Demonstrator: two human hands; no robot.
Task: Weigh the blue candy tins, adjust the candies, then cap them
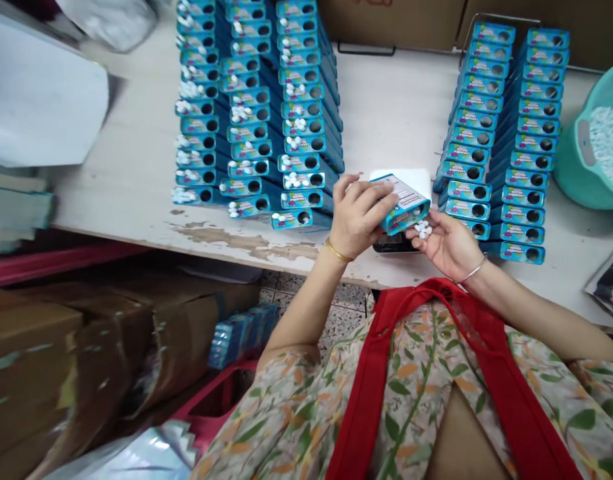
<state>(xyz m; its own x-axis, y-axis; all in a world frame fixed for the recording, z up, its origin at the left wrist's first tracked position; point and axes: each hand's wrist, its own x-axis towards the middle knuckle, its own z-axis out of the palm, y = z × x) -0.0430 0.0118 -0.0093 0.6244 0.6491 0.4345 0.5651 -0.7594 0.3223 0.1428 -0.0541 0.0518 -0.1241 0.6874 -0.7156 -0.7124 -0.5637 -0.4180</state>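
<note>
1. Left hand [356,212] grasps glossy blue rectangular printed box [404,205], tilted, probably to bring its holed end toward right hand [449,243].
2. Right hand loosely cups small white oval pellets [423,229], likely against spilling.
3. Box: above whitish table [386,113], near front edge; pale text panel up, colourful end.

Blue tin [408,216] tilted; white pellets [423,230] clustered beside.

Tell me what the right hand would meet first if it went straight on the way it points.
Most likely the blue box held in the left hand; the right hand is right by its end, though depth leaves any contact unclear.
</note>
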